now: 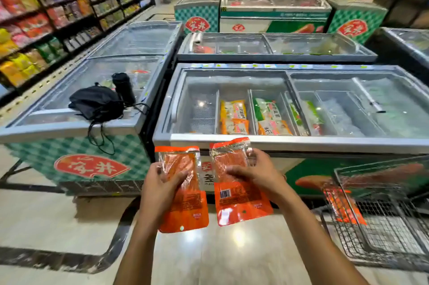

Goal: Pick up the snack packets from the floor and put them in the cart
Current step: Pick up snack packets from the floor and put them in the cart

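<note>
**Two packets in hand, cart waiting to the right**

Left hand point(162, 182) grips one flat orange plastic snack packet with a clear window point(183, 191), thumb laid across its face, fingers curled round the left edge. Right hand point(257, 174) holds a second orange packet of the same kind, barcode showing point(239, 191), thumb on the front and fingers wrapped behind the right edge. The two hands are apart, each with its own packet, held up side by side above the pale glossy tiled floor point(58, 219). Both packets stand roughly upright, long axis running near-to-far, the right one tilted slightly.

Just beyond the hands: a grey-rimmed glass-topped chest freezer point(278, 143) with bagged frozen goods inside. To its left a second freezer with a black drawstring bag point(97, 103) and a dark bottle point(124, 89) on the lid.

The silver wire shopping cart point(383, 222) sits low at the right, near side of the scene, well apart from the hands. A third orange packet point(343, 208) already lies inside it against the left wall.

Judgement: the drop is rightward and down. Right hand is the nearer; the left would have to cross further. No packets visible on the floor from here.
</note>
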